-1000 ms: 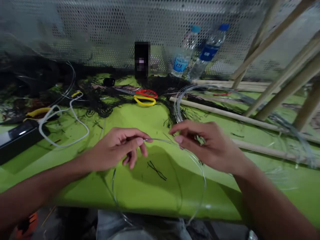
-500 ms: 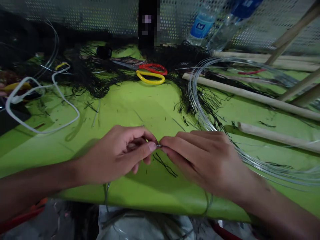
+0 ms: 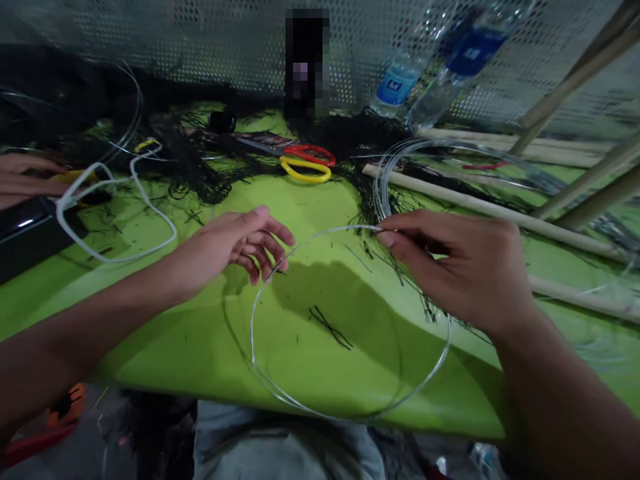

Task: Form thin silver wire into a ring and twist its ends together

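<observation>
A thin silvery wire hoop (image 3: 253,327) hangs over the near part of the green table (image 3: 320,200). My right hand (image 3: 450,260) pinches its top right part between thumb and fingers. My left hand (image 3: 245,243) is open, its fingers apart and slightly curled, right at the hoop's upper left side; whether they touch the wire I cannot tell. Through the ring, some short black thread scraps (image 3: 331,327) show on the table.
Scissors (image 3: 307,165) with red and yellow handles lie behind, among black netting (image 3: 200,167). At right are a wire coil (image 3: 383,180), wooden sticks (image 3: 480,200) and water bottles (image 3: 395,87). A white cable (image 3: 115,257) and another person's hand (image 3: 27,177) are at left.
My hands, together on the wire before, have moved apart. The left has opened and gone left; the right has risen to the right with the hoop, which now shows almost whole.
</observation>
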Motion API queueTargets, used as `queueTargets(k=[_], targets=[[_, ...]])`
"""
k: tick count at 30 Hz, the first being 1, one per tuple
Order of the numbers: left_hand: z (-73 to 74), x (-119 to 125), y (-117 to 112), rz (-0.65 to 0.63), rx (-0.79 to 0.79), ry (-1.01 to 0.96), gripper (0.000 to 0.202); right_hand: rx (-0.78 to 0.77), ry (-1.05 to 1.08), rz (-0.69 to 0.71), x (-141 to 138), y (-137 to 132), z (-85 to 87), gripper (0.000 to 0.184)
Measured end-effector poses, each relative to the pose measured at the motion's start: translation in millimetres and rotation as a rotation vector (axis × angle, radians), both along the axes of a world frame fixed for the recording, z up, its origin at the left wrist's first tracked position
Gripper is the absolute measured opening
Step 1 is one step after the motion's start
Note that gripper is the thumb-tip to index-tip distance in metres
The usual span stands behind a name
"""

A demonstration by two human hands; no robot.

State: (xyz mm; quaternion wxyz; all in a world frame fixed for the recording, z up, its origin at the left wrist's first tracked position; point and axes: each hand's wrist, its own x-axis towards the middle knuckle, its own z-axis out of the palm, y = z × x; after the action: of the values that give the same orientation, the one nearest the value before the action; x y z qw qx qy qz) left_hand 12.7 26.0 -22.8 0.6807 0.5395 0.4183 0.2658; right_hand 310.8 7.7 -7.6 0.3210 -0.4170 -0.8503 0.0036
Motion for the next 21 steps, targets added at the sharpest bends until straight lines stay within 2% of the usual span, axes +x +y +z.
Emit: queueTargets(k=[6, 11, 15, 18, 21], targets=[[2.9, 1, -10, -0.003, -0.016, -0.127, 0.048, -0.007, 0.237, -0.241, 3, 5, -2.1, 0.013], [14.1, 0, -15, 0.105, 0.003, -0.246, 0.036, -0.068, 0.372, -0.35, 0, 6, -2.7, 0.017], [15.9, 0, -14, 0.203, 0.041, -0.231, 0.021, -0.167, 0.499, -0.323, -1, 8, -2.3, 0.012], [12.6, 1, -12, 0.235, 0.021, -0.281, 0.026, -0.28, 0.651, -0.297, 3, 12, -4.2, 0.011], [9.0, 1, -10, 0.232, -0.034, -0.381, 0.032, -0.31, 0.889, -0.249, 8, 20, -8.4, 0.013]])
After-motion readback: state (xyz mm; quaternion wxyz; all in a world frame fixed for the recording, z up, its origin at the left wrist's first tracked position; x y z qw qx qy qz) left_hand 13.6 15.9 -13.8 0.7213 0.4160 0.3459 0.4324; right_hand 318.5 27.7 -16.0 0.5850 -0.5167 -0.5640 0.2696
